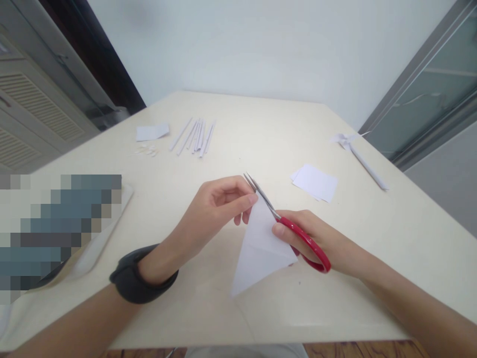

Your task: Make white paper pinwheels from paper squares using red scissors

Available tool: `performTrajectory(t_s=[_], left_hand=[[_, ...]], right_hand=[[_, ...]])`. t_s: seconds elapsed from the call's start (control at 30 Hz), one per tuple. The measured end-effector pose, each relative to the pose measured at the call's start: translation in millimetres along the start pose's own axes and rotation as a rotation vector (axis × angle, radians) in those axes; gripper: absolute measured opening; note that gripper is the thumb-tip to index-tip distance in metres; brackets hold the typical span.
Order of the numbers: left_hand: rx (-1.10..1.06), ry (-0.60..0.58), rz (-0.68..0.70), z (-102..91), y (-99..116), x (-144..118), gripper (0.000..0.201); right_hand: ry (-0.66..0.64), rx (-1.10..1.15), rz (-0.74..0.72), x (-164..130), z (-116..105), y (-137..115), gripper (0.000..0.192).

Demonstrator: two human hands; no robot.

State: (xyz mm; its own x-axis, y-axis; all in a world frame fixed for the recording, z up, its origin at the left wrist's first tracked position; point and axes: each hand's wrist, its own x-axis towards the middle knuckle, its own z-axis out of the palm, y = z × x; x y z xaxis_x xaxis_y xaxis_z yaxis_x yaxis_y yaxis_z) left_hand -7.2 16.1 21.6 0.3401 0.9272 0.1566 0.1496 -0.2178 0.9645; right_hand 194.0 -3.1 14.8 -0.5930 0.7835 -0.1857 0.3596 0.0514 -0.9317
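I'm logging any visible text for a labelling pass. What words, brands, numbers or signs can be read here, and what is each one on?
None can be read.
Red-handled scissors in the right hand: no brand shows.
Folded white paper pinched by the left hand: blank.
Stack of white sheets and rolled paper strips: blank.
Object at the left edge: pixelated, unreadable.

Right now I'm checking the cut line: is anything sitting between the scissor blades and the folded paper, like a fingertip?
Nothing visible lies between them. The scissors, in the right hand, meet the top tip of the folded paper. The left hand pinches that tip, its fingertips right beside the blades, left of them.
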Motion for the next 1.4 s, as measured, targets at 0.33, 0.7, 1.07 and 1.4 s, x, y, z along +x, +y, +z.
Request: performTrajectory(t_s=[0.33, 0.7, 1.07, 1.4], left_hand=[[-0.011, 0.018, 0.036, -2.4, -2.2, 1.0, 0.017], [-0.010, 0.033, 0.055, -0.2, -2.9, 0.3, 0.017], [0.011, 0.061, 0.008, 1.6, -1.2, 0.1, 0.018], [0.006, 0.055, 0.002, 1.5, -2.1, 0.4, 0.018]], right_hand=[[0.054, -0.013, -0.073, 0.2, -6.7, 0.5, 0.037], [0.022, -0.152, -0.016, -0.9, -7.6, 0.6, 0.040], [-0.015, -0.096, 0.021, 0.5, -6.9, -0.2, 0.034], [0.006, -0.092, 0.029, 0.6, -6.0, 1.2, 0.029]])
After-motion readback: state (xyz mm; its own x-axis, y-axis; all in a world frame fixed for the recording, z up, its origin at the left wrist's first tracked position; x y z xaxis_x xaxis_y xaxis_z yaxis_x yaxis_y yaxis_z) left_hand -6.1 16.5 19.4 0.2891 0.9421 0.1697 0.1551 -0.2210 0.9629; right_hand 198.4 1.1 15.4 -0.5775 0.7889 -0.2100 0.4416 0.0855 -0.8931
